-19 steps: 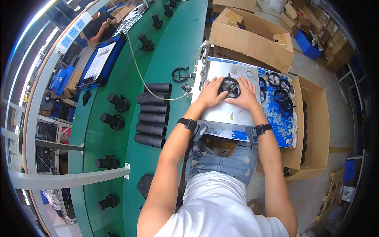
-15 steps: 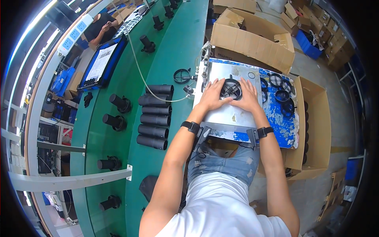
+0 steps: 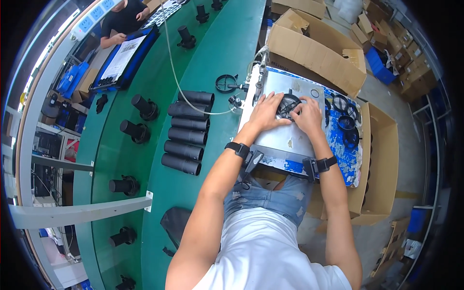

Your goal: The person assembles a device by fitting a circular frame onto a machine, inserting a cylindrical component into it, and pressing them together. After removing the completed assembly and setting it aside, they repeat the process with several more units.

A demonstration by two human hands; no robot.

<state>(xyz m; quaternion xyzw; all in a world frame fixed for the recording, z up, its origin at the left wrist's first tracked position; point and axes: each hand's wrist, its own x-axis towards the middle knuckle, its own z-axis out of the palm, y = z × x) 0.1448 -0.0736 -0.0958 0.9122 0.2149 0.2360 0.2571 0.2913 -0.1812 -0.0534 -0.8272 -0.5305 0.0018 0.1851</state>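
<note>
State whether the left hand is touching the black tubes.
No, the left hand is at the round black grille on the metal plate, away from the tubes.

Left hand [image 3: 265, 113] and right hand [image 3: 310, 116] flank the gridded black ring [image 3: 288, 104], blocking side access; bare metal plate [image 3: 273, 140] leaves passage on the near side. Leftward, metal fittings [image 3: 261, 78] and a looping pale hose [image 3: 172, 63] obstruct. Rightward, loose black rings [image 3: 346, 123] crowd the blue board [image 3: 345, 169]; beyond the plate, a carton wall [image 3: 309, 55] stands up.
</note>
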